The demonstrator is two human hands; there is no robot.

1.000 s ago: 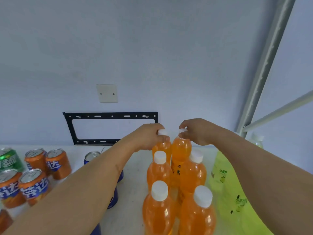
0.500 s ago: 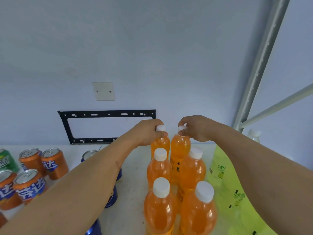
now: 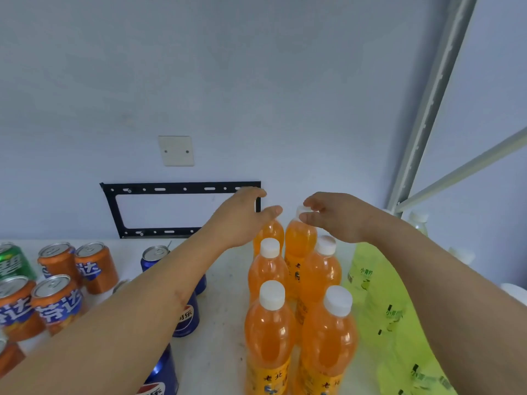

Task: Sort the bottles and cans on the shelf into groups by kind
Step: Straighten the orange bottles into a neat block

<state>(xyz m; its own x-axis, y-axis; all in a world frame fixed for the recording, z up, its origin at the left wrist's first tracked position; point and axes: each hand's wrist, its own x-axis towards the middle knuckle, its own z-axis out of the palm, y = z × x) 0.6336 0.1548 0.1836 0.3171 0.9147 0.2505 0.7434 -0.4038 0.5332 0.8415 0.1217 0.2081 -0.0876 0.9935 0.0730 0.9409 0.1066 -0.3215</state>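
Note:
Several orange soda bottles with white caps stand in two rows on the white shelf. My left hand hovers with spread fingers over the back-left orange bottle and hides its cap. Thumb and fingers of my right hand pinch the cap of the back-right orange bottle. The nearest orange bottles stand between my forearms.
Orange Fanta cans and a green Sprite can stand at the left. Blue Pepsi cans sit partly under my left forearm. Yellow-green bottles crowd the right side by the shelf post. A black bracket hangs on the wall behind.
My left hand has let go of the back-left bottle's cap and opened above it. My right hand's grip on the other cap has loosened.

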